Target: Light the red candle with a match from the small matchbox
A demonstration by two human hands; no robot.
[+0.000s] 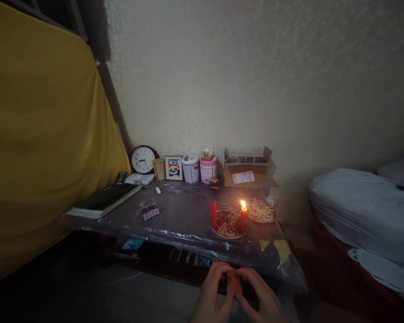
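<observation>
Holding reddish item [234,281], left hand [209,292], right hand [265,294]; candle [243,217] lit.

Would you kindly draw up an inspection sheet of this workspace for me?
Surface: table with a shiny, wrinkled clear covering.
Job's things: bowl with two upright red candles, the left candle unlit, the right candle burning; pale sticks lie close beside the lit one.
Clutter: clock, framed picture, white tin, pink tin, open cardboard box, green book.
Hands: left hand and right hand meet at the fingertips; too dim to tell what they hold.
Cables: thin pale line on the floor, possibly one.
Surroundings: yellow cloth left, pale wall behind.
</observation>
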